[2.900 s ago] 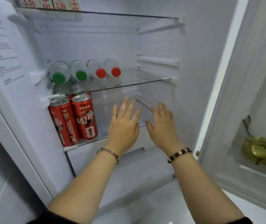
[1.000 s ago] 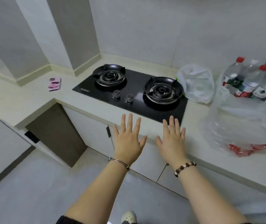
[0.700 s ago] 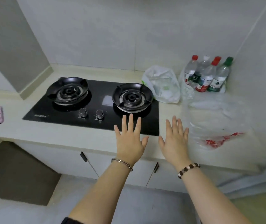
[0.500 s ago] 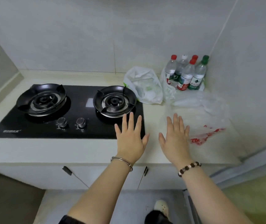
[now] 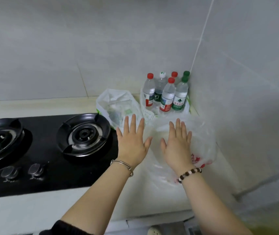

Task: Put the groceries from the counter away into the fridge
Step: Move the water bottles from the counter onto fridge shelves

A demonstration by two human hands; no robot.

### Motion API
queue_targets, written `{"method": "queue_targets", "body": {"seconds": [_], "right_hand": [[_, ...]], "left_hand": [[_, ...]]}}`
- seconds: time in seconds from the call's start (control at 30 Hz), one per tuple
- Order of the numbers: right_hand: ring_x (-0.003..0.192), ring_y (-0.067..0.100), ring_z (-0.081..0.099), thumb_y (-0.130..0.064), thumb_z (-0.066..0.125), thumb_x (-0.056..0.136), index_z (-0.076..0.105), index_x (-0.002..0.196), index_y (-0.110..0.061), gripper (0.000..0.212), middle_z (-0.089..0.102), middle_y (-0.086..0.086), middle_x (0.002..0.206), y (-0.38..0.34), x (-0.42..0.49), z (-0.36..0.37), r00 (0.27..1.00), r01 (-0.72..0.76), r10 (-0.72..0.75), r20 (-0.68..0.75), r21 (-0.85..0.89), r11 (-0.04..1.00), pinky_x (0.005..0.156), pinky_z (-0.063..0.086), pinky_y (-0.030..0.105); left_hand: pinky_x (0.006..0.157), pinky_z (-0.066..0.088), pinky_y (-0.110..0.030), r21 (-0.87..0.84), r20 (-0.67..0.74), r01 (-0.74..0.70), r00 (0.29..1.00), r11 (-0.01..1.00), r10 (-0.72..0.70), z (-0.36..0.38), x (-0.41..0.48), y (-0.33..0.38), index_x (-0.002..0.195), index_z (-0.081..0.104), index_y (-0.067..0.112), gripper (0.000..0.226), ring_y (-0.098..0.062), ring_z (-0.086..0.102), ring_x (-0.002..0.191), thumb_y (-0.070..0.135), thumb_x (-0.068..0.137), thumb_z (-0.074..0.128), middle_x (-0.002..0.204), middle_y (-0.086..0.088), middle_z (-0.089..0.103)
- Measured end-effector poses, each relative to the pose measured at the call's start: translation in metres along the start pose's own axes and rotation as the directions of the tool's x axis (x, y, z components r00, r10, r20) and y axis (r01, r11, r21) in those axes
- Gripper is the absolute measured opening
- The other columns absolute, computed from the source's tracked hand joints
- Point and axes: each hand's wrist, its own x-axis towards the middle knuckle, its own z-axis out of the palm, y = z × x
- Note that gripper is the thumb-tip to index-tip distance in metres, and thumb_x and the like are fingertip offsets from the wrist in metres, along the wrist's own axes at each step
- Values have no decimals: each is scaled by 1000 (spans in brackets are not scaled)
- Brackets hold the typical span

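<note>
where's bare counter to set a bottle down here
Bare counter: the front strip below the stove, and the strip between stove and back wall. Crowded: the right corner, with water bottles, white bag and clear bag.

Home kitchen: gas hob (image 5: 47,150), tiled counter (image 5: 33,212).

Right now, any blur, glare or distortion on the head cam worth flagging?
Head view: mostly sharp, labels on the bottles partly readable; soft even light, glare on the right burner. Head view edges: wall seam leans from the wide lens, bottom-right corner is a yellow-green smear. Head view centre: clear bag barely separates from the counter.
</note>
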Motion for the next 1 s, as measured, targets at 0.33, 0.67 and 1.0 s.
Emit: {"method": "queue_targets", "body": {"seconds": [0.33, 0.67, 1.0], "right_hand": [[146, 25, -5, -37, 42, 95, 12, 150, -12, 67, 0, 10, 159, 76, 128, -2, 998, 3, -2, -66, 14, 1000, 116, -1, 45], [137, 27, 31, -29, 61, 83, 30, 142, -10, 69, 31, 12, 149, 108, 259, 5, 995, -77, 95, -16, 460, 885, 111, 31, 42], [104, 13, 58, -10, 74, 73, 51, 121, -19, 54, 60, -4, 113, 132, 317, 29, 987, -159, 126, 100, 709, 687, 85, 45, 24]], "left_hand": [[115, 8, -49, -281, -13, 31, 999, 959, -36, 38, 118, 52, 150, -3, 22, 72, -24, -2, 146, 44, 95, 38, 159, -3, -2], [104, 31, -21, -784, 34, 75, 996, 616, -78, 55, 227, 64, 141, 34, 21, 64, -7, 40, 126, 6, 84, 61, 135, 11, 42], [104, 42, -39, -733, 143, 160, 986, 661, -81, 93, 299, 84, 134, 43, 22, 73, -17, 51, 119, 12, 70, 76, 129, 1, 51]]}}
